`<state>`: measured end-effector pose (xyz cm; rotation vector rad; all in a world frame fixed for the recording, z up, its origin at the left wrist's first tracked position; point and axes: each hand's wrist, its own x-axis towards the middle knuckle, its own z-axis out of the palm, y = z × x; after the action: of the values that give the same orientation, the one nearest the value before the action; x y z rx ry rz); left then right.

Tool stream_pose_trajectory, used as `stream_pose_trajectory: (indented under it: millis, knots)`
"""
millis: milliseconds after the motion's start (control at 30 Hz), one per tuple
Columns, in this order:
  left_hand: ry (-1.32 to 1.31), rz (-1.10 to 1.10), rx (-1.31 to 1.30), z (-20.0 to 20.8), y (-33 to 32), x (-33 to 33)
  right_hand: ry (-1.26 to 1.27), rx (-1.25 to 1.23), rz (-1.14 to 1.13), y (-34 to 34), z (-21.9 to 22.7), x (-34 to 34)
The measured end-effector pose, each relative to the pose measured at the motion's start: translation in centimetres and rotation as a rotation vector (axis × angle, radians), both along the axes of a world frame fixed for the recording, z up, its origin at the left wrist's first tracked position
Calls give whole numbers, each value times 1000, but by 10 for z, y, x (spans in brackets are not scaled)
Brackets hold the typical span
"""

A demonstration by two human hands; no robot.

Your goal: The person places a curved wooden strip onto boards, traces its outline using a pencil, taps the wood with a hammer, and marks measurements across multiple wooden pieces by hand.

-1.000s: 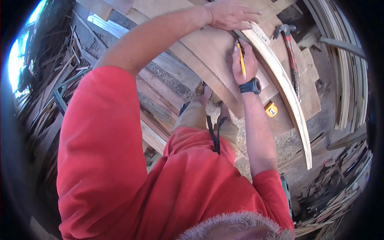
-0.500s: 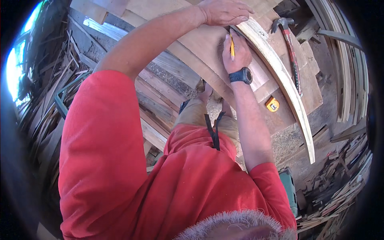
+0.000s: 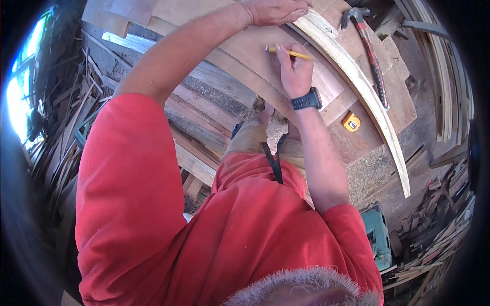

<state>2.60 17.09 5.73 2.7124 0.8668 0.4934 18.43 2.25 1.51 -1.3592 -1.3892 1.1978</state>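
A long curved strip of pale wood (image 3: 352, 74) lies across the board-topped work surface (image 3: 255, 61), its lower end sticking out past the near right edge. At the top of the view my left hand (image 3: 278, 11) is closed over the strip's upper end; the picture's edge cuts off part of this hand. My right hand (image 3: 297, 76), with a dark watch on the wrist, pinches a yellow pencil (image 3: 295, 53) between thumb and fingers. The pencil lies crosswise, a little left of the strip's inner edge and apart from it.
Right of the strip rests a claw hammer (image 3: 371, 58) with a red, worn handle. A yellow tape measure (image 3: 351, 122) sits inside the curve. Planks (image 3: 209, 107) lie at left, scrap wood (image 3: 444, 219) at lower right, near a green case (image 3: 376, 237).
My right hand has drawn back from the strip's edge and turned. The pencil has swung from pointing along the hand to lying crosswise. My left hand stays at the strip's upper end.
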Motion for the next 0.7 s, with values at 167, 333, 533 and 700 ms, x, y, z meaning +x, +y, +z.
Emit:
stream_pose_trajectory:
  millis: [167,333,533,700]
  knots:
    - [-56,5,44,-3,-1,0,417,-657,122,-26,10,-2]
    - [-18,11,32,-4,0,2,648,-918,24,-3,19,-11]
    - [-58,-8,7,0,0,1,837,-1089,-57,31,21,-28]
    - [-34,-13,4,0,1,3,1107,-1166,-138,52,6,-30]
